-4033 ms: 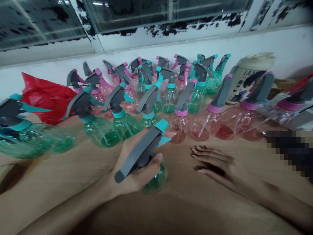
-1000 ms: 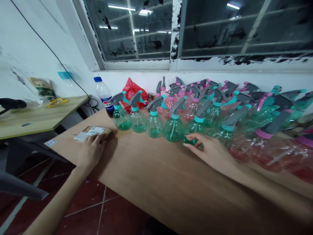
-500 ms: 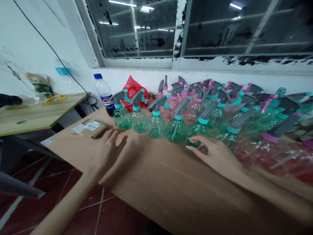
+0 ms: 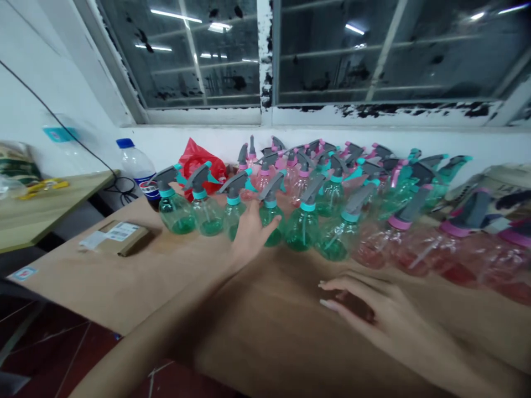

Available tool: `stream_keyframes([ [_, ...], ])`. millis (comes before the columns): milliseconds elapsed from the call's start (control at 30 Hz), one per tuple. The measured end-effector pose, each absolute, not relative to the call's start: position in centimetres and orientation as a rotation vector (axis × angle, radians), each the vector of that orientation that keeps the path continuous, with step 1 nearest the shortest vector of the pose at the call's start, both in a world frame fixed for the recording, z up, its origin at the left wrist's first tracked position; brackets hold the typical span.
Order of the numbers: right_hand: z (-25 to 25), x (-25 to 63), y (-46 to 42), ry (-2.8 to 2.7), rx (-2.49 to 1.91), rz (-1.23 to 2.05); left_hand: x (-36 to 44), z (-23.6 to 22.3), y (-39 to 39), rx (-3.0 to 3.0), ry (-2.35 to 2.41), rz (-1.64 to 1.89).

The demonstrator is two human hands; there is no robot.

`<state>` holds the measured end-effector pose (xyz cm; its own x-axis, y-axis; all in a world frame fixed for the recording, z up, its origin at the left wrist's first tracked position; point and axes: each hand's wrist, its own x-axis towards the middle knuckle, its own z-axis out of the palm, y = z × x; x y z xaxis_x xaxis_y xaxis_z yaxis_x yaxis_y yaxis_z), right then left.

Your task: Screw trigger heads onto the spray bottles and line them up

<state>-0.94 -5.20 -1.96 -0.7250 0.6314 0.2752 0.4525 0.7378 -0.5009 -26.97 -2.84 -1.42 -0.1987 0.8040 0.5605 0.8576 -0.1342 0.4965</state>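
Observation:
Several green spray bottles with grey and teal triggers stand in a front row on the brown table. Pink spray bottles continue the row to the right and fill the rows behind. My left hand reaches into the front row, fingers apart, touching a green bottle; I cannot see it gripping. My right hand hovers just over the table in front of the bottles, fingers stretched and slightly curled, holding nothing.
A small cardboard box with a white label lies at the left of the table. A cola bottle and a red plastic bag stand by the window wall. A second desk is further left. A pale jar stands at the right.
My left hand has left the cardboard box and swung right to the green bottles. My right hand has drawn back from the bottles toward me. The view has shifted right.

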Motion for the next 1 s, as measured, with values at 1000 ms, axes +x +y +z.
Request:
stream_keyframes([
  [1000,-4.9,6.9,-4.2,-2.486,-0.964,0.579,-15.8,-0.1,-12.0,-2.152,-2.0,-0.909],
])
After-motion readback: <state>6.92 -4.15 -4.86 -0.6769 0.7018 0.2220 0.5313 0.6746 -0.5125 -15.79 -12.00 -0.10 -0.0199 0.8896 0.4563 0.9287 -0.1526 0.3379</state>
